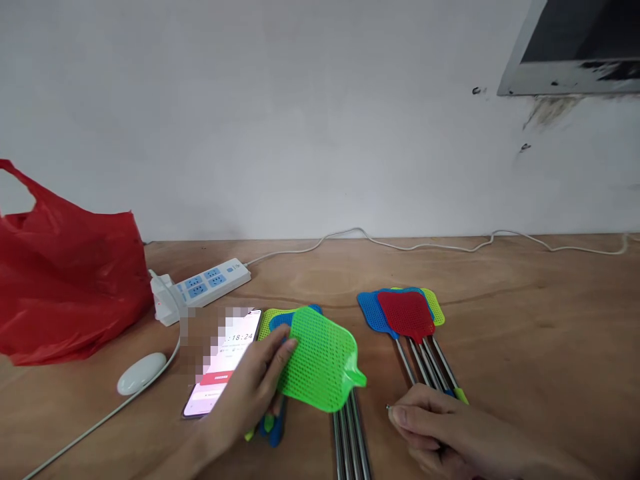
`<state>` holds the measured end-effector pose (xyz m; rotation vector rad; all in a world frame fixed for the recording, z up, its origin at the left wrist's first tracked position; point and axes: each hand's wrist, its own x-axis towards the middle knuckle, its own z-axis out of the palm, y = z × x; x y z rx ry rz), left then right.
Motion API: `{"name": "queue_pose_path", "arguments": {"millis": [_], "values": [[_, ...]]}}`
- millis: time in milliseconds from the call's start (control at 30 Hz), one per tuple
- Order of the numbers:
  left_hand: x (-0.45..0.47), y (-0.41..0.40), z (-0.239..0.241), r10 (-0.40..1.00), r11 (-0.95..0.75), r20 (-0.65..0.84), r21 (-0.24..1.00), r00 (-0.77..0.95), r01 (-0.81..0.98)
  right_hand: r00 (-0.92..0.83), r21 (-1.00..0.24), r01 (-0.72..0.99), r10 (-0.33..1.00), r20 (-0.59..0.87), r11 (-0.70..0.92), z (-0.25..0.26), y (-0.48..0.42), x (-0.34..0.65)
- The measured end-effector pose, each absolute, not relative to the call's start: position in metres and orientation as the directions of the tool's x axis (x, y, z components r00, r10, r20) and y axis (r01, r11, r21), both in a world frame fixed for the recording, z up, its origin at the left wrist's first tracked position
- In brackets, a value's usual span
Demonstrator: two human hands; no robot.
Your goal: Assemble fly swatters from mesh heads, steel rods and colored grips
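Note:
My left hand (270, 363) pinches the left edge of a bright green fly swatter head (323, 360), its short socket pointing right and no rod in it. My right hand (430, 423) is closed around a thin metal rod (389, 407); only a small tip shows past the fingers, apart from the socket. Several loose metal rods (350, 437) lie below the green head. Beyond my right hand rests a pile of fly swatters with a red head (407, 313) on top and blue and yellow-green ones beneath. Yellow-green and blue heads (281, 321) lie partly hidden behind my left hand.
A phone (235, 353) with a lit screen lies left of my left hand. Farther left are a white power strip (215, 280), a white mouse-shaped object (141, 373) and a red plastic bag (75, 273). A white cable (360, 230) runs along the wall.

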<state>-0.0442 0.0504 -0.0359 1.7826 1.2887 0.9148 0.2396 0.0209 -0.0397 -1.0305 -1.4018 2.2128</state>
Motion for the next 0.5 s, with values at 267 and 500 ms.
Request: {"name": "queue_pose_path", "arguments": {"millis": [267,500], "values": [[-0.038,0.051,-0.023,0.941,-0.284,0.158,0.852,0.301,0.440,-0.386,-0.942,-0.159,0.897,-0.217,-0.296,-0.039,0.035,0.241],[-0.036,0.046,-0.030,0.925,-0.233,0.076,0.887,0.372,0.398,-0.573,-0.917,-0.116,0.780,-0.252,-0.381,-0.041,0.027,0.241]]}}
